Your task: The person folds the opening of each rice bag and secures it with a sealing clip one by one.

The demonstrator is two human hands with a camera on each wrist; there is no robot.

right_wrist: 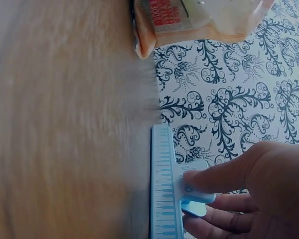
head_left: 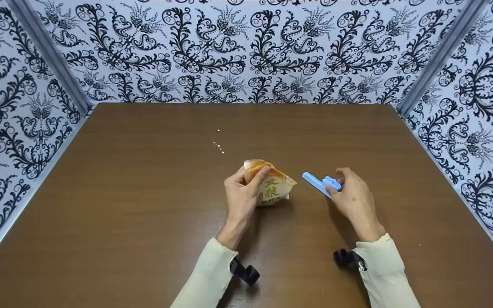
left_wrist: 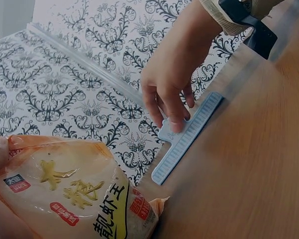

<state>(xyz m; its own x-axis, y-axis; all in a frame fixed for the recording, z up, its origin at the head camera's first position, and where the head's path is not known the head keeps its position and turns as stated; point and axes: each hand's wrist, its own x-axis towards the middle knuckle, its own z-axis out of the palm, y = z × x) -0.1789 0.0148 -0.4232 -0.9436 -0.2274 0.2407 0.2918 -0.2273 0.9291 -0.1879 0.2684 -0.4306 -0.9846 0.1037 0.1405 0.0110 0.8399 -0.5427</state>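
Observation:
A plastic food bag [head_left: 272,188] with an orange top and Chinese lettering stands on the table, its top folded over. My left hand [head_left: 242,192] pinches that folded top, thumb in front. To the right, my right hand [head_left: 354,196] pinches the tab of a light blue bag clip [head_left: 316,184] between thumb and fingers. In the left wrist view the clip [left_wrist: 189,137] shows a long ridged bar, just apart from the bag [left_wrist: 74,184]. The right wrist view has the thumb pressing one tab of the clip [right_wrist: 164,184].
White crumbs [head_left: 218,145] lie on the brown wooden table [head_left: 144,192] behind the bag. Patterned black-and-white panels [head_left: 246,51] enclose the table at the back and both sides. Each sleeve carries a black wrist mount [head_left: 244,271].

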